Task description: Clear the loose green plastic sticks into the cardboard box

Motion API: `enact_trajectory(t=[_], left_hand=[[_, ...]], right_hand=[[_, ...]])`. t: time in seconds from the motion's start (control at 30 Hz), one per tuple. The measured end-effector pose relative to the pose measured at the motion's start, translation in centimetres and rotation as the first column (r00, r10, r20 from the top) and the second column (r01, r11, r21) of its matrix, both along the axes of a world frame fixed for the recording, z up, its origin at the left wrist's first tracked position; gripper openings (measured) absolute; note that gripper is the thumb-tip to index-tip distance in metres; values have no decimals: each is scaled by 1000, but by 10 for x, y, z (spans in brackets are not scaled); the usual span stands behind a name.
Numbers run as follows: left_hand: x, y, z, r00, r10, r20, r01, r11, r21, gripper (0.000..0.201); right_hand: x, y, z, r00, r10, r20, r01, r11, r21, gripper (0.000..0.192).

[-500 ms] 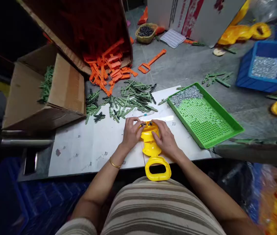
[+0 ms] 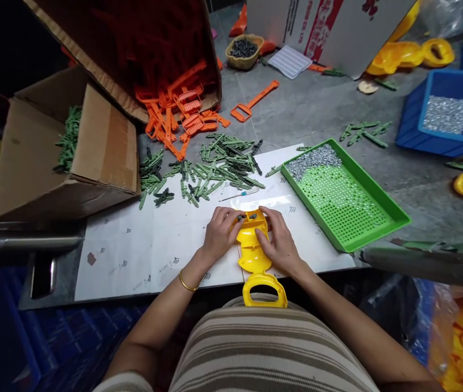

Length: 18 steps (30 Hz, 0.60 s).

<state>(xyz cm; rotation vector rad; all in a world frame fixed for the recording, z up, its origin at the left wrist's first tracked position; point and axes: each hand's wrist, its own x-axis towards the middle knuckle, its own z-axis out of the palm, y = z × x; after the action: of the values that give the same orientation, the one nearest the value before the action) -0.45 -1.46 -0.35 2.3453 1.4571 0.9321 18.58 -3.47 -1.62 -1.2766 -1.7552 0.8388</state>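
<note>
The right forefinger has drawn back from the second small dark piece (image 2: 253, 216) to the right rim of the yellow part (image 2: 251, 264), so that piece now shows plainly in the part's far end. Both hands have also eased a little toward the body, and the thin blue-ended tool (image 2: 244, 194) beyond them shows whole. The right hand (image 2: 282, 242) grasps the part's right side, steadying it; the left hand (image 2: 218, 234) has its fingertips at the other dark piece, though whether they pinch it or only press cannot be told. The part lies on the white sheet (image 2: 125, 239) over the desk (image 2: 309, 106), ring end past the near edge. Handling on the left side seems unfinished.
</note>
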Motion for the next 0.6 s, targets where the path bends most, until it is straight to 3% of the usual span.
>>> enact_trajectory(t=[0.17, 0.27, 0.37, 0.6], left_hand=[[-11, 2, 9, 992, 51, 116, -42, 996, -79, 32], [-30, 16, 13, 972, 182, 149, -163, 978, -131, 24], [-48, 40, 12, 956, 287, 66, -266, 936, -230, 18], [-45, 79, 6, 970, 144, -197, -206, 915, -346, 19]], right_hand=[[-1, 7, -1, 998, -44, -34, 43, 999, -24, 44], [-5, 12, -2, 993, -101, -55, 99, 995, -28, 41], [-9, 15, -1, 991, -126, -53, 124, 991, -40, 40], [-4, 25, 1, 978, -196, -68, 193, 980, -53, 38]])
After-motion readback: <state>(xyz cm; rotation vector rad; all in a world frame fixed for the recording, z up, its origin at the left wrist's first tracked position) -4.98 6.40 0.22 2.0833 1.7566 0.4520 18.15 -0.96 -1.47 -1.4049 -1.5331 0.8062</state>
